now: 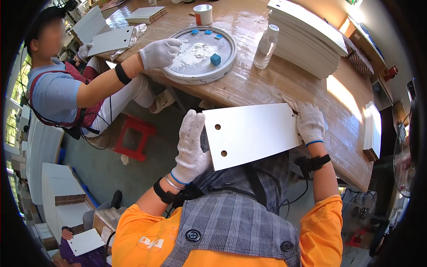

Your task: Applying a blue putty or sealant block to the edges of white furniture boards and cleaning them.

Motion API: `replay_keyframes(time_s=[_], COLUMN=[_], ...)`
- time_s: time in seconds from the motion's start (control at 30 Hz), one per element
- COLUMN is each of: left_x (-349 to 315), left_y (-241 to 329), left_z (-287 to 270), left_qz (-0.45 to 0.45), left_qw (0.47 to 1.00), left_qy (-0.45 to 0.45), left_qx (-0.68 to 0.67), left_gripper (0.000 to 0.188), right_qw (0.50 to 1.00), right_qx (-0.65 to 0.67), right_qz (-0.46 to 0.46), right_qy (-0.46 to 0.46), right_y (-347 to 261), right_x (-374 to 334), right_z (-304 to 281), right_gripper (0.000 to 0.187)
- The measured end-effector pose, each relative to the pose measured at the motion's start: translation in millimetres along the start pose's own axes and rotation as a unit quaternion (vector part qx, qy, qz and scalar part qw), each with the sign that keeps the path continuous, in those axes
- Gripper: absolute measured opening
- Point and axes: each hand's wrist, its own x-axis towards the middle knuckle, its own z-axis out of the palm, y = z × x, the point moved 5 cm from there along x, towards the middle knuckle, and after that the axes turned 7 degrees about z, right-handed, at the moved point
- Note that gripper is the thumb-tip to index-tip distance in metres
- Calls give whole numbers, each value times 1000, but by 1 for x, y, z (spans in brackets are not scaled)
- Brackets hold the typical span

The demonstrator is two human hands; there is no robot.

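Observation:
A white rectangular board (258, 133) with two dark round holes near its left end is held up in front of me, over the table's near edge. My left hand (192, 140), in a white knit glove, bears against its left edge with the fingers stretched upward and the thumb side at the board. At the opposite end, my right hand (310, 122), gloved alike, is closed round the right edge. A beige scrap like cloth (290, 103) shows by the right fingertips; whether that hand also holds it, I cannot tell.
On the plastic-covered table (244, 91) stand a round grey turntable (187, 76) with white powder and blue blocks, a clear bottle (266, 46), a cup (203, 14) and stacked white boards (307, 38). A co-worker's gloved hand (160, 53) reaches over the turntable. A red stool (134, 138) stands below left.

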Motion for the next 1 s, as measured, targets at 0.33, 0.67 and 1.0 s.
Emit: replay_keyframes(time_s=[0.33,0.67,1.0], left_x=[-48,-19,-13], left_y=[-9,6,1], left_z=[46,49,52], left_qz=[-473,-486,-511], left_qw=[551,368,437], left_qy=[29,70,63], left_qx=[-687,-790,-737], left_gripper=[45,82,48], right_qw=[952,906,987], right_qx=[279,51,134], right_qz=[-79,-409,-88], right_qy=[95,-99,0], right_y=[-44,-209,-68], right_x=[9,-81,-37], right_z=[-48,-62,-19], right_gripper=[35,71,47])
